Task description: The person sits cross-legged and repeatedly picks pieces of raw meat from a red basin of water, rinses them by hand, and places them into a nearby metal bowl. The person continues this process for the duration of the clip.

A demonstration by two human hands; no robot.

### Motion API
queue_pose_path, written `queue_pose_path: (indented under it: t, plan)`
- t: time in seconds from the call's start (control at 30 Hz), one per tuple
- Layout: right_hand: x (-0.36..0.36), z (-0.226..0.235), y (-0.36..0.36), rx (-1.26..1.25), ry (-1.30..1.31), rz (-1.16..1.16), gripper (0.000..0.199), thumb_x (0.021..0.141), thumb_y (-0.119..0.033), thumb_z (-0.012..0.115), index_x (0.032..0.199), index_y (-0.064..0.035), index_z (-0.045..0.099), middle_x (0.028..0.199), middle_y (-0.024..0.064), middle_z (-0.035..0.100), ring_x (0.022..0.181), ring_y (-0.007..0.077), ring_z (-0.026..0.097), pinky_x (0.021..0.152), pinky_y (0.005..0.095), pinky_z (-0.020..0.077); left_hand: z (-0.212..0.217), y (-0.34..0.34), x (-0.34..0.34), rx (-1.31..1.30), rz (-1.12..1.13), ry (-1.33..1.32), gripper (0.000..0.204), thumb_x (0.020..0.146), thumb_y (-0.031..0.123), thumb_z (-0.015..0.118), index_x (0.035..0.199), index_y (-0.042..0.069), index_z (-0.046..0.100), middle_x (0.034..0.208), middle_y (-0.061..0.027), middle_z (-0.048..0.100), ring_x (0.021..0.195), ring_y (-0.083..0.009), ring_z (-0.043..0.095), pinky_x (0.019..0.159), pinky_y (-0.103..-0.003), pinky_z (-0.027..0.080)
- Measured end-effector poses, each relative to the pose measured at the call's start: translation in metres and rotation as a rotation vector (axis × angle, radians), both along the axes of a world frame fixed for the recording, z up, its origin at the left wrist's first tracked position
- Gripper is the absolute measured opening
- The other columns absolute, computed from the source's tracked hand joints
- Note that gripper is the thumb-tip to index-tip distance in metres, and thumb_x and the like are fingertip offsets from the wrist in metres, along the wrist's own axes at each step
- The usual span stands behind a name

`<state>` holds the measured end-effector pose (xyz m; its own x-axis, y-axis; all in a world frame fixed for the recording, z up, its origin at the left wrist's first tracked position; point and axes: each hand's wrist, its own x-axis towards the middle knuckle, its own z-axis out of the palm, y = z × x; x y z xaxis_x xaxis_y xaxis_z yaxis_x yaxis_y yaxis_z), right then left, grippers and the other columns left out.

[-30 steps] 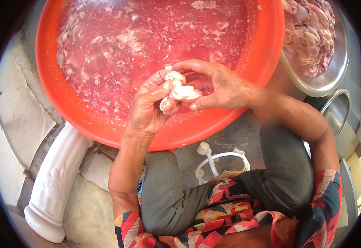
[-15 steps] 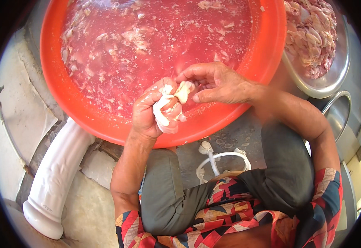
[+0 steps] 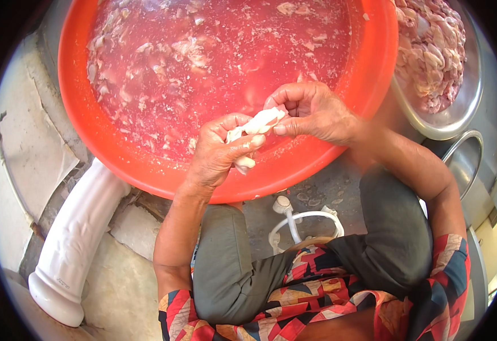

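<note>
Over the near part of a wide orange-red tub, my two hands hold one piece of pale raw meat, whitish with fatty skin. My left hand is closed round its lower end, thumb pressed on top, and a pale bit hangs out below the fingers. At the upper right end my right hand pinches the piece between thumb and fingers. Reddish water fills the tub, with pale meat scraps and small white flecks floating in it.
A metal basin heaped with raw pinkish meat stands at the far right. Near it is another metal vessel. A white ceramic pedestal lies at the left. Between my knees are a white shower head and its hose.
My left hand has turned and moved slightly right, its thumb now over the meat. The right hand has shifted a little right, and the meat is stretched between both hands.
</note>
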<state>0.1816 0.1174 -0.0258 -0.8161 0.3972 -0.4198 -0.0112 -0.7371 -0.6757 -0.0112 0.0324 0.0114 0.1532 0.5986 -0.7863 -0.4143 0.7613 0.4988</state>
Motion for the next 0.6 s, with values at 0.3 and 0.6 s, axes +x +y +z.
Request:
queue_pose_path:
  t: [0.3,0.6]
  plan:
    - [0.0,0.005,0.001,0.018,0.053,-0.067,0.025,0.076,0.006,0.062,0.099,-0.0017,0.058,0.089,0.0013,0.061,0.082,0.0062,0.056,0.072,0.0214,0.0471,0.0,-0.002,0.003,0.075,-0.019,0.125,0.016,0.076,0.005,0.069,0.089,0.003,0.06,0.069,-0.0022,0.06,0.053,-0.0042,0.055,0.043,-0.015,0.044]
    - [0.006,0.009,0.01,-0.2,0.04,-0.184,0.017,0.078,-0.004,0.058,0.095,-0.0015,0.058,0.089,0.0052,0.063,0.084,0.0126,0.06,0.074,0.0244,0.0475,0.003,0.002,0.001,-0.001,0.135,-0.163,0.021,0.084,0.009,0.06,0.102,0.001,0.053,0.073,-0.0078,0.061,0.052,-0.0059,0.053,0.041,-0.016,0.037]
